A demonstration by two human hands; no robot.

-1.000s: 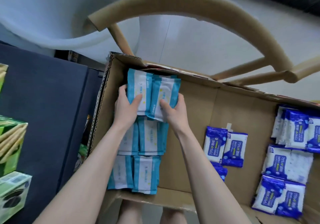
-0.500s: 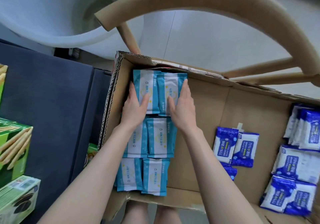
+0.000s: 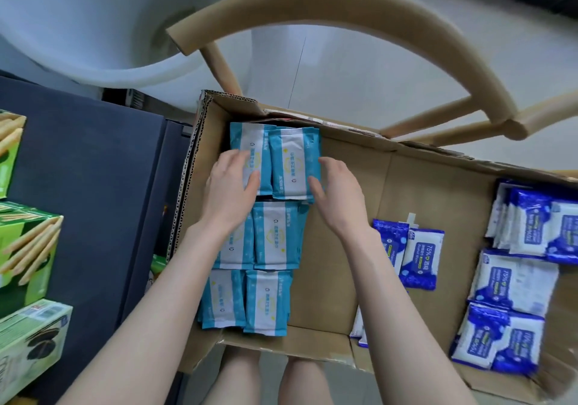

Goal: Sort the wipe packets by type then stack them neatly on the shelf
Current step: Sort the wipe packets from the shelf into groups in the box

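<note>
Along the cardboard box's [image 3: 344,217] left end, teal wipe packets [image 3: 275,235] lie paired, long axes pointing away from the person; blue packets [image 3: 419,254] right, green cartons [image 3: 28,242] outside left; left hand [image 3: 231,192] and right hand [image 3: 337,195] touch the farthest pair, fingers relaxed

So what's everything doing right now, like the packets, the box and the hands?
Teal-and-white wipe packets: flat, in three neat rows of two piles.
Dark-blue-and-white wipe packets: flat, in loose groups, apart from the teal ones.
Brown cardboard box: open, holding both kinds.
Left hand: open, resting on the far row's left pile.
Right hand: open, touching the far row's right pile.
</note>
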